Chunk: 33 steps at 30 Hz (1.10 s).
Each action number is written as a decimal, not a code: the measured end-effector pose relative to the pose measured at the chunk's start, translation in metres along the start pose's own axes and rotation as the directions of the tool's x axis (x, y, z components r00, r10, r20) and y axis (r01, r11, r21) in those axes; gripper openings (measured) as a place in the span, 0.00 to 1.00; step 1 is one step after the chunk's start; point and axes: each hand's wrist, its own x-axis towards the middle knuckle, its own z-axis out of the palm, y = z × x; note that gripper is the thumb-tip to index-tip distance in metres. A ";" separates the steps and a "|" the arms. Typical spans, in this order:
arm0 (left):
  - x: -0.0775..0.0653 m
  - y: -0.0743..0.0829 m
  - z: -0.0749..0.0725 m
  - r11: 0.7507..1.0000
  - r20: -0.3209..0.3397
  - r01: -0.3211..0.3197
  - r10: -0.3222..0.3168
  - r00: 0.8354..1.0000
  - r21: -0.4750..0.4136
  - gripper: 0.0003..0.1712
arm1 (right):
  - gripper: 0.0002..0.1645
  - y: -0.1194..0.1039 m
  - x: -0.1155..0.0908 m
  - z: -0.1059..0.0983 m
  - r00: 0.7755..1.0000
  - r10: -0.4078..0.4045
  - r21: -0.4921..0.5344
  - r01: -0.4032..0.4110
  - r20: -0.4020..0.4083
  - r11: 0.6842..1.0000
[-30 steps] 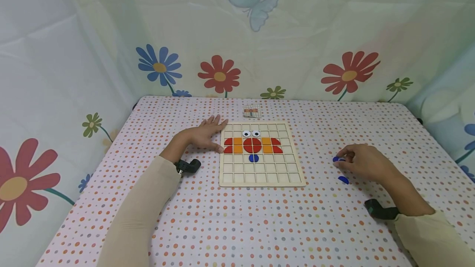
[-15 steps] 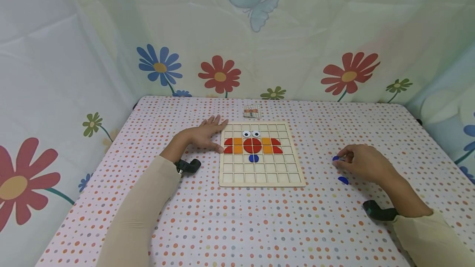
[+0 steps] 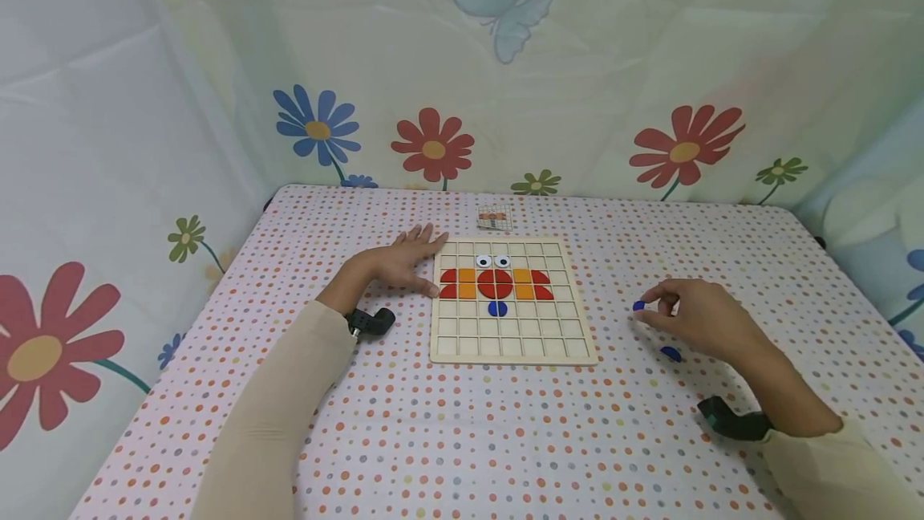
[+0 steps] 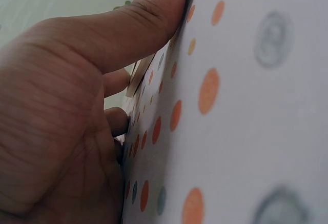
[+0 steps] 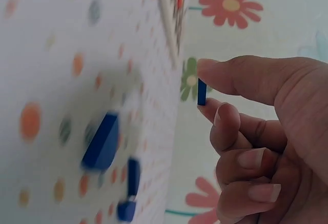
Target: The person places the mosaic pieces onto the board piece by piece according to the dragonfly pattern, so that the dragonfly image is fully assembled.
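My left hand [image 3: 401, 263] rests at the left side of a wooden grid board [image 3: 468, 327], fingers spread, with the thumb and index finger at its edge. On the board sit red quarter pieces [image 3: 494, 285], orange squares [image 3: 523, 278], two eye discs [image 3: 492, 262] and blue pieces [image 3: 497, 309] forming a disc. Over the table to the right, my right hand [image 3: 706, 318] pinches a small flat blue piece [image 5: 202, 92] between thumb and index finger, raised off the cloth. Its full outline is partly hidden by the fingertips.
A blue curved piece [image 3: 670, 354] lies on the cloth below my right hand. More blue pieces [image 5: 133, 177] lie beyond it in the right wrist view. Behind the board is a small picture card [image 3: 494, 217]. A flowered curtain [image 3: 577, 62] stands behind the table.
My right hand has lifted a blue piece off the cloth and moved slightly left with it. The left hand stays at the board. The head view has shifted a little.
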 end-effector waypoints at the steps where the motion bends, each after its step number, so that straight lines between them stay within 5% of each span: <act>1: 0.000 0.000 0.000 1.000 0.001 0.003 -0.003 1.000 0.002 0.63 | 0.19 -0.003 0.000 0.000 1.000 -0.008 0.001 0.008 -0.004 1.000; 19: -0.002 0.003 -0.002 1.000 0.006 0.007 -0.007 1.000 -0.004 0.62 | 0.16 -0.082 0.006 0.007 0.985 -0.164 0.078 0.161 0.044 0.984; 33: 0.001 0.000 0.000 1.000 0.001 0.013 -0.013 1.000 -0.014 0.63 | 0.14 -0.131 0.030 0.041 0.950 -0.285 0.104 0.273 0.129 0.957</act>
